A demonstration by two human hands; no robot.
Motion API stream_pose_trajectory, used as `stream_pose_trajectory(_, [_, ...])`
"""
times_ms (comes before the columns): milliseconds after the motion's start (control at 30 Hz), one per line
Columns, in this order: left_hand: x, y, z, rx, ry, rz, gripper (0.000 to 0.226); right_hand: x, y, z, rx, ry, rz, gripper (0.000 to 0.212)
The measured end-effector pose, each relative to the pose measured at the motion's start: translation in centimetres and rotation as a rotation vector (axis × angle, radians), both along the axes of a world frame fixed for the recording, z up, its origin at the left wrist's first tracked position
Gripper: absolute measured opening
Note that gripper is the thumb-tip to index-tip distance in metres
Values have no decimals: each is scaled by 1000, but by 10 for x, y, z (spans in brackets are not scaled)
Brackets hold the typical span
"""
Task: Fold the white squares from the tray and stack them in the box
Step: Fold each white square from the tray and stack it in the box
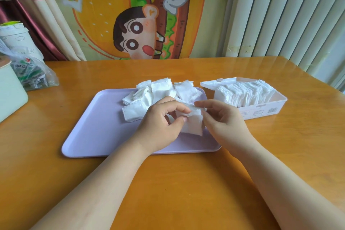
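Both hands, the left hand (160,119) and right hand (222,117), are pinching one thin white fabric square (193,124) in closed grips above the lilac plastic tray (97,127), forearms converging inward.

Over the lilac tray (97,127) on the orange table (186,183), the left grip (160,125) and right grip (222,117) pinch one white square (194,126) between them, fingers curled on its upper edge. Loose squares (160,93) lie heaped at the tray's far side. Just right of the tray, the open box (261,113) holds a packed stack (246,92). A plastic bag (31,74) sits far left.
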State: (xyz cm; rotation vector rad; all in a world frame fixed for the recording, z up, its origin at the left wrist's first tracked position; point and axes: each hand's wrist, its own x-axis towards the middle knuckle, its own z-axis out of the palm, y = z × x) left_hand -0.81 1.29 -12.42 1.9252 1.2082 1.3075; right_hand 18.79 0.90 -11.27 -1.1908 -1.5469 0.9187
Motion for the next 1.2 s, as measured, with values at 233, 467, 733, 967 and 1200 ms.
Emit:
stream_pose_trajectory(233, [1, 0, 0, -22, 20, -24, 21, 0, 3, -2, -13, -6, 4, 23])
stream_pose_trajectory(467, [2, 1, -2, -2, 23, 190, 27, -1, 1, -2, -16, 92, 77, 20])
stream_pose_trajectory(733, [2, 4, -7, 49, 64, 193, 18, -3, 5, -5, -37, 204, 58, 19])
stream_pose_trajectory(967, [2, 5, -8, 156, 93, 195, 10, -3, 4, -6, -34, 214, 33, 7])
stream_pose_trajectory(1200, [1, 3, -5, 52, -3, 163, 14, -1, 6, -7, -42, 201, 25, 7])
